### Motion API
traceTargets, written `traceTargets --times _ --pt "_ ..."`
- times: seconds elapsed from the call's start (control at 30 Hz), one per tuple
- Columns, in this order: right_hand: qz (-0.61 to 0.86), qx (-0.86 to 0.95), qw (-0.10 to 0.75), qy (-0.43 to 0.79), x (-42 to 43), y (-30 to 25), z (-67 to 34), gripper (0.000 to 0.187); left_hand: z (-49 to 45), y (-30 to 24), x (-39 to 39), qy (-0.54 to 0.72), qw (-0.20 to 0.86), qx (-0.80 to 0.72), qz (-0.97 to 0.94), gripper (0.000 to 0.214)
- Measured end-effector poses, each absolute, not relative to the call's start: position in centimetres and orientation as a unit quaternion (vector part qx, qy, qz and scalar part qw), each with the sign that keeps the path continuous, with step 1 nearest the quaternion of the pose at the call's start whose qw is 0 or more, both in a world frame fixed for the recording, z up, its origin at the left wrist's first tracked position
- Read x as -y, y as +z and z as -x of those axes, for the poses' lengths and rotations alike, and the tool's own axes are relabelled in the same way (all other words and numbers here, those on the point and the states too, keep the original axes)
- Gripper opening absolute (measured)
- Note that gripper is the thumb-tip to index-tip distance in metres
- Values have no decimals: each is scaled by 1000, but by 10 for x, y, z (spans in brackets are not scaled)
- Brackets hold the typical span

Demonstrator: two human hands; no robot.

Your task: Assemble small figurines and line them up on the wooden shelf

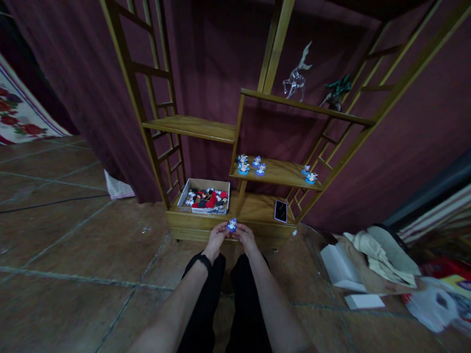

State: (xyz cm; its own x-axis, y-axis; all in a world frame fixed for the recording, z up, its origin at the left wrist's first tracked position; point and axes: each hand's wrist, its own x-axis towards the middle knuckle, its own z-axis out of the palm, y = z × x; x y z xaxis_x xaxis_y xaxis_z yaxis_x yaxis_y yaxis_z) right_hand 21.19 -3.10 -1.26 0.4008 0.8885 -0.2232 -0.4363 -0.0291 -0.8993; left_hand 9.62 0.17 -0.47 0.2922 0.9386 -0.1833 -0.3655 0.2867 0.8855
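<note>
Between my two hands is a small purple-and-white figurine (231, 225), held upright in front of the shelf's lower edge. My left hand (217, 237) grips its left side with closed fingers, and my right hand (245, 236) pinches it from the right. Just beyond, an open cardboard box (211, 211) on the bottom board holds many small figures in red, black and white. On the middle shelf (277, 171), blue-based figurines (243, 168) and purple ones (261, 169) stand grouped at the left. A blue-based figurine (311, 178) and a purple one (306, 169) stand at the right end.
A phone (280, 211) lies on the bottom board. A clear deer ornament (297, 73) and a dark green ornament (337, 93) occupy the upper shelf. Wooden posts frame the unit. White boxes (343, 267), cloth and plastic bags (430, 304) lie on the floor at right.
</note>
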Motion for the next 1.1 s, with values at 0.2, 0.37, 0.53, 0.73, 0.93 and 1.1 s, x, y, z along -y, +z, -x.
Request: traceTargets --times 0.2,0.37,0.53,0.73,0.93,1.1 --pt "525 227 657 491 29 -17 -214 33 -96 -8 -4 453 718 -372 -376 35" --pt "518 234 666 483 32 -13 -215 35 -97 -10 -7 446 724 -366 -377 33" --pt "526 240 657 483 35 -8 -215 34 -97 -8 -7 439 716 -368 -399 35" --pt "517 255 649 497 36 -6 -216 38 -96 -7 -6 448 707 -373 -402 36" --pt "522 273 637 498 35 -10 -219 40 -97 -10 -7 446 711 -364 -405 41" --pt "521 294 636 488 38 -8 -220 36 -97 -7 -6 449 713 -353 -407 38"
